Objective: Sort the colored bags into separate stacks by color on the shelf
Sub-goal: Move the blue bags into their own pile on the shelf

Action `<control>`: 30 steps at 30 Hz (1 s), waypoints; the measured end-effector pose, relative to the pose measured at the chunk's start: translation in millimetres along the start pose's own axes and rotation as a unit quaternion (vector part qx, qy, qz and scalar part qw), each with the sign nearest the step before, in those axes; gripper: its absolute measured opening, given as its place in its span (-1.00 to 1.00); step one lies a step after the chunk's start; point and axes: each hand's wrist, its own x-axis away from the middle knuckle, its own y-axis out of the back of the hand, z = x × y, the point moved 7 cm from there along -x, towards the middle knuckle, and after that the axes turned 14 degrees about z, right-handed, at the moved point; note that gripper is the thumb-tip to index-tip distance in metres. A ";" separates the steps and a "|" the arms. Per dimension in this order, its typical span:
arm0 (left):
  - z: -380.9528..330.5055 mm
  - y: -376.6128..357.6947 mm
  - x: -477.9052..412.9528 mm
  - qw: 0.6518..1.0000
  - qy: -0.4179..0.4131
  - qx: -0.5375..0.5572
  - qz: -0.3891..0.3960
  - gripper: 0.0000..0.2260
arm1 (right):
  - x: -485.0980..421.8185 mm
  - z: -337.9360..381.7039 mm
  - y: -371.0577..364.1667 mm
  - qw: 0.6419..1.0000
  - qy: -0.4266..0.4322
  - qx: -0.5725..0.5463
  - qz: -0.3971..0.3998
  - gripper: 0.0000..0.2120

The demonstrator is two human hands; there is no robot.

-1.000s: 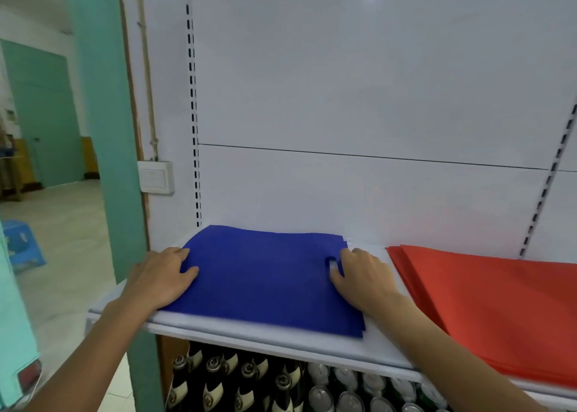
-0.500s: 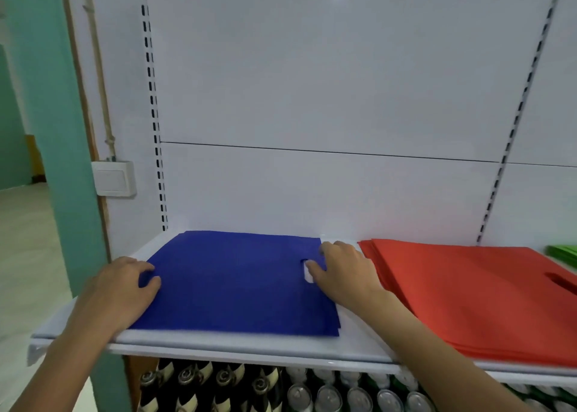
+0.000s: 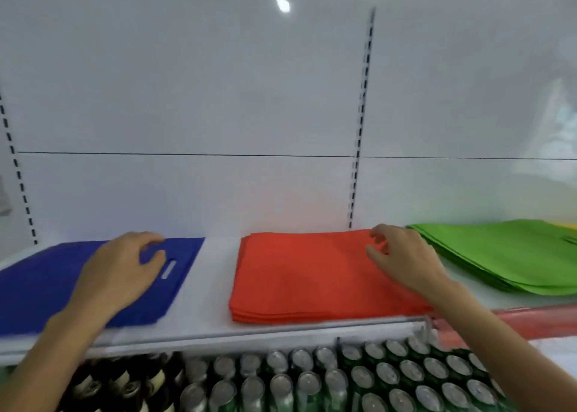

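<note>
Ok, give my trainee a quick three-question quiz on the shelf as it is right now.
1. True or false: the left hand is on the red stack.
2. Which stack lies next to the red one on its right? A black, B green, C pink.
3. Fill in: under the shelf stand bottles and ____.
Key: 1 false, it is on the blue stack; 2 B; 3 cans.

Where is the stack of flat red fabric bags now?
On the white shelf in the head view, the red bag stack lies between the blue bag stack, left, and the green bag stack, right.
</note>
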 end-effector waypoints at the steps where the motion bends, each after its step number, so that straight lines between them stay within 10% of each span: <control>1: -46.8 -16.4 6.0 0.999 -0.031 0.012 0.014 -0.76 | 6.0 -23.4 7.6 1.000 0.002 -0.005 -0.009 -0.71; 11: -357.7 -187.8 54.9 0.978 -0.160 0.034 0.132 -0.71 | 53.1 -259.2 76.1 1.000 0.009 0.019 0.002 -0.69; 30: -676.1 -319.9 34.2 0.957 -0.254 0.010 0.142 -0.68 | 1.6 -528.4 183.9 0.999 -0.026 -0.015 -0.039 -0.73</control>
